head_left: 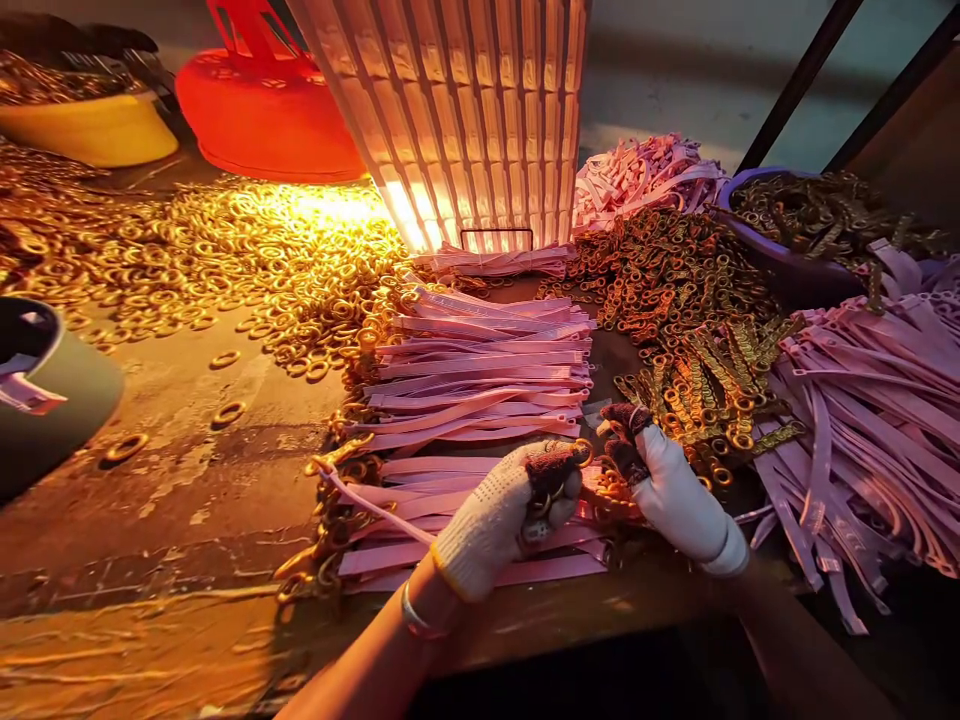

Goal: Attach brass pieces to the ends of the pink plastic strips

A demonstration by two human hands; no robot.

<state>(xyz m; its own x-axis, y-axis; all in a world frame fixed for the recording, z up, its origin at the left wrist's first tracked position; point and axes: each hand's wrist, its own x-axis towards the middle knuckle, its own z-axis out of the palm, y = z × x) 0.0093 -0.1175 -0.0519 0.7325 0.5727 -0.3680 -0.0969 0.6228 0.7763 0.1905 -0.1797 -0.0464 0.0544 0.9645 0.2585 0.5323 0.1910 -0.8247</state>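
My left hand [510, 515], in a pale knitted glove with dark, worn fingertips, is closed over the rows of pink straps. A gold ring [582, 453] shows at its thumb and fingertip. One pink strap [382, 515] runs from behind this hand leftward to gold hardware [330, 462]. My right hand [667, 490], gloved in white with dark fingertips, is pinched just to the right, a small gap from the left. Whatever sits between its fingers is too small to make out. Below and between the hands lie gold metal pieces [607, 488]. Stacked pink straps [487, 370] lie beyond my left hand.
Gold rings [300, 235] spread across the back left. Gold link pieces [675, 275] and loose pink straps [862, 430] crowd the right, near a purple basin [742, 190]. A ribbed panel [465, 110], red lamp shade [262, 120], yellow basin [97, 130] and dark container [82, 400] stand around.
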